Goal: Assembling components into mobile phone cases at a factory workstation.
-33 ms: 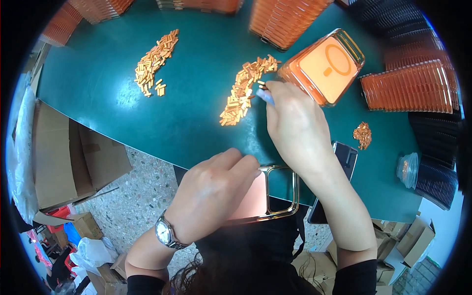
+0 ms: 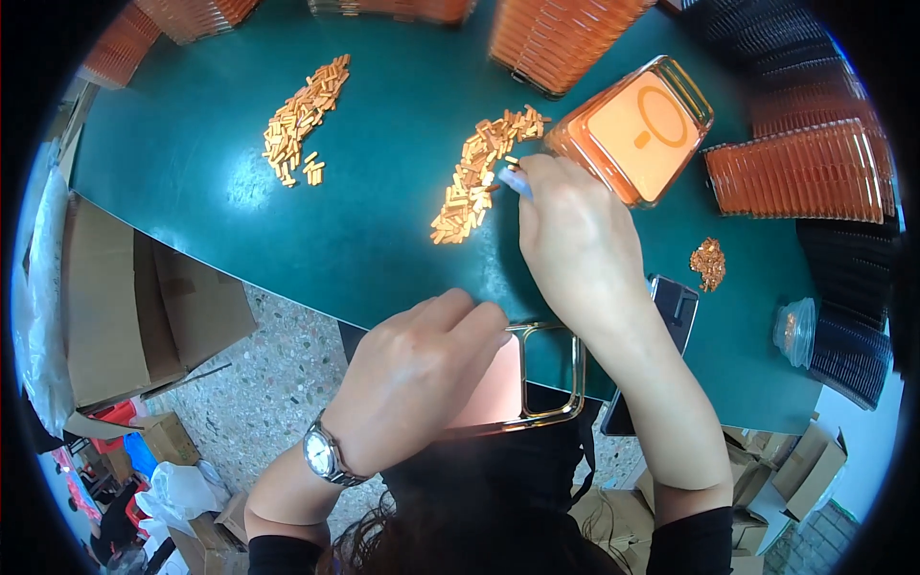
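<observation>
Hardly anything's moved since the earlier frame, just a tiny nudge of the whole view. We've got the phone case (image 2: pixel 496 383) at the near edge of the green table (image 2: pixel 374 230), long axis roughly left to right, camera-opening end pointing right. Our left hand (image 2: pixel 412 359) is clamped over its other end. Our right hand (image 2: pixel 575 220) is curled beside the pile of gold bits (image 2: pixel 471 182), with a pale bluish thing (image 2: pixel 517 182) at the fingers; can't tell if it's pinching anything. Just right sits an orange case stack (image 2: pixel 637 134).
</observation>
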The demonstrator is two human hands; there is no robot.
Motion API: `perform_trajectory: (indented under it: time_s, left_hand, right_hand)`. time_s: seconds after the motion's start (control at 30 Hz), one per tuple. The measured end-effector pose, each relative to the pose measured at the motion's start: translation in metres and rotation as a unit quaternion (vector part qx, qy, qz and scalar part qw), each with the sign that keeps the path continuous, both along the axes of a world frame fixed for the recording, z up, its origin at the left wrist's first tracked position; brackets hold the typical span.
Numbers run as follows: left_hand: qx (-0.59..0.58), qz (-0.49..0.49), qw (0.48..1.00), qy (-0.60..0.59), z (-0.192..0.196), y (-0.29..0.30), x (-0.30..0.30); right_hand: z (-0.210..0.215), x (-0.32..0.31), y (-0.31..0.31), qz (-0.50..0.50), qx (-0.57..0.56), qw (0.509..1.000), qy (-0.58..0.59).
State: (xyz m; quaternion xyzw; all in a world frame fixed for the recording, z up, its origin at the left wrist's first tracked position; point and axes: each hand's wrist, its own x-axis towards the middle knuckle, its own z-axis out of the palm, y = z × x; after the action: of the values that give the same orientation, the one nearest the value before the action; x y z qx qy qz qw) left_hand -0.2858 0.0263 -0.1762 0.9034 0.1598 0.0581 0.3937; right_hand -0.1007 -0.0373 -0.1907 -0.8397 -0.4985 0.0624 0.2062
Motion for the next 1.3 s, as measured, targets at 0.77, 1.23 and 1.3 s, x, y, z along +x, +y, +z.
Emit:
perform_trajectory:
  time_s: [0.77, 1.23, 1.3]
  left_hand:
    - [-0.068, 0.018, 0.994, 0.079, 0.004, 0.009, 0.016]
    - [0.118, -0.004, 0.991, 0.07, 0.0, -0.008, 0.025]
    - [0.109, 0.004, 0.992, 0.07, -0.001, -0.009, 0.025]
  right_hand:
    - [0.013, -0.004, -0.067, 0.284, 0.082, 0.954, -0.053]
    - [0.019, 0.013, -0.076, 0.249, 0.03, 0.965, 0.076]
    - [0.023, 0.011, -0.081, 0.243, 0.032, 0.967, 0.075]
